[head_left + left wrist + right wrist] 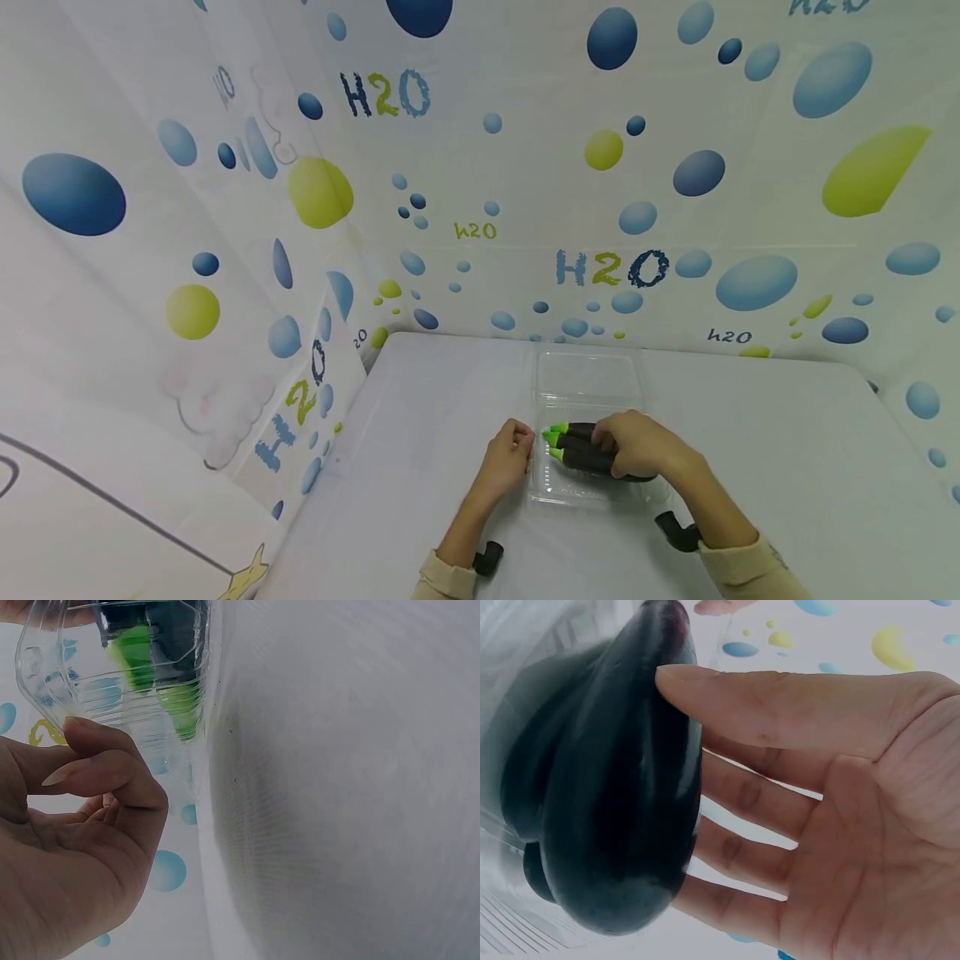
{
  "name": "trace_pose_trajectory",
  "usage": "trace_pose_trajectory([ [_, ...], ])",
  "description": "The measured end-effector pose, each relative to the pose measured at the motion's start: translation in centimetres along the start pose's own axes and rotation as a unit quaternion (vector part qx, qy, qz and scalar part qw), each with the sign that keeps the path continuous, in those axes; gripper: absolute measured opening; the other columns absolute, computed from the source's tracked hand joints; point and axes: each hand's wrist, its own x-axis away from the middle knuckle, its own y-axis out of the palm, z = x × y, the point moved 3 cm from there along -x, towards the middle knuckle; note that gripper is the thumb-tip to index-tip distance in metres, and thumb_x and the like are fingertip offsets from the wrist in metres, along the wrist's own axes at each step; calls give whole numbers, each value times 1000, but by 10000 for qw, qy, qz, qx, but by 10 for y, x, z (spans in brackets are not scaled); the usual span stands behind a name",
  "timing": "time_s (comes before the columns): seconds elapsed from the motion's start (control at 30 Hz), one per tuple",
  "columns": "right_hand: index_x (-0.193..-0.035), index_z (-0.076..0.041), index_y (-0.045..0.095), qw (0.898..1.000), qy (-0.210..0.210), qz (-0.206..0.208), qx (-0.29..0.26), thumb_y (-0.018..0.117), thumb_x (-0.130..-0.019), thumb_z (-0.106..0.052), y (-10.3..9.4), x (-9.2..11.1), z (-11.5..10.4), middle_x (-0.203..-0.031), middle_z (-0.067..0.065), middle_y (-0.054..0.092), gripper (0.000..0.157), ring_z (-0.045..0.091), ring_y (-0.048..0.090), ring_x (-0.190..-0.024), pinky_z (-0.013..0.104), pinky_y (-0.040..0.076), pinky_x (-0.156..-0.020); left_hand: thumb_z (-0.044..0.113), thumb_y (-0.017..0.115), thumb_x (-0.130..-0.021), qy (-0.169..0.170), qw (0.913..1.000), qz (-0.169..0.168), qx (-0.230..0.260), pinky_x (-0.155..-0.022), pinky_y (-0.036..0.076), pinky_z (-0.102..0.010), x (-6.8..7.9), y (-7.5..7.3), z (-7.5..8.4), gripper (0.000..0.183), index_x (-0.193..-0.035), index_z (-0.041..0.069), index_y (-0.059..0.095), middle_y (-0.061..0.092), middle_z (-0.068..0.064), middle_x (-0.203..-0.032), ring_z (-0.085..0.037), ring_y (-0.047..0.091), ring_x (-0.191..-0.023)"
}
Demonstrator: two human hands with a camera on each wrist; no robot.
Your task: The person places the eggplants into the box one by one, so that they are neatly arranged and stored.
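The right hand (637,446) wraps its fingers and thumb round a bunch of dark purple, glossy toy eggplants with bright green stems (581,446), holding them low inside the near half of a clear plastic clamshell container (588,375). In the right wrist view the thumb lies flat along the eggplants (615,810) and the other fingers curl behind them, so the grip is a loose clasp rather than a tight squeeze. The left hand (510,454) sits just beside the container's left edge with its fingers curled; the left wrist view shows thumb and forefinger (97,769) close against the ribbed clear wall (82,682), seemingly steadying it, though I cannot tell whether they truly pinch the rim. The container lies open on the pale grey desk (787,450), its far half flat behind.

As I judge it, the step in hand is setting the eggplants into the tray. The next move calls for the right hand to loosen its fingers once the eggplants rest on the tray floor, while the left hand holds the light tray in place.
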Motion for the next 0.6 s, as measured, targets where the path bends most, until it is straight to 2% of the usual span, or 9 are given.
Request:
trace_pose_trajectory([
  [0.37, -108, -6, 75, 9999, 69, -76, 19, 89, -67, 7, 6, -2, 0, -97, 5, 72, 45, 24, 66, -94, 51, 57, -87, 10, 53, -108, -3, 10000, 28, 40, -57, 47, -22, -2, 1, 0, 11, -110, 0, 59, 64, -11, -88, -12, 58, -64],
  [0.6, -99, -8, 76, 9998, -23, -77, 183, 91, -65, 6, 10, -2, -3, -91, 3, 71, 40, 22, 62, -90, 50, 56, -84, 9, 53, -108, -32, 10000, 18, 28, -56, 46, -21, -2, 1, 1, 11, -109, 0, 59, 62, -7, -86, -10, 57, -62],
])
